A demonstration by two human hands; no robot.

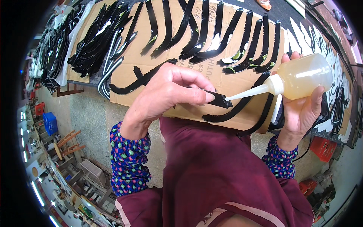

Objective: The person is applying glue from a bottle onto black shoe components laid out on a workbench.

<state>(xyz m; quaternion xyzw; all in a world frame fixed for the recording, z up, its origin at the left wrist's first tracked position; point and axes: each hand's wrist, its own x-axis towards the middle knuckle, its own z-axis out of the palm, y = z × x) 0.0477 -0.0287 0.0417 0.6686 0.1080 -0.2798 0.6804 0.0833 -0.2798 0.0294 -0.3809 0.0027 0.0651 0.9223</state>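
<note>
Between the thumb and fingers of my left hand (pixel 172 89) is pinched a black strip (pixel 219 100), its end sticking out to the right. A squeeze bottle (pixel 305 76) of cloudy yellowish liquid lies tilted sideways in my right hand (pixel 300 113), the fingers wrapped round its body. Its long white nozzle (pixel 249 92) points left, and the tip meets or nearly meets the strip's end. More curved black strips (pixel 238 111) lie on the cardboard (pixel 124 73) below and around my hands. What the left palm covers is hidden.
A row of black strips (pixel 227 36), some with white and green patches, lies along the cardboard's far side. Bundles of black strips (pixel 100 38) are heaped at the left. White pointed pieces (pixel 302 36) spread at the right. A wooden stool (pixel 67 145) and blue crate (pixel 50 123) stand on the floor.
</note>
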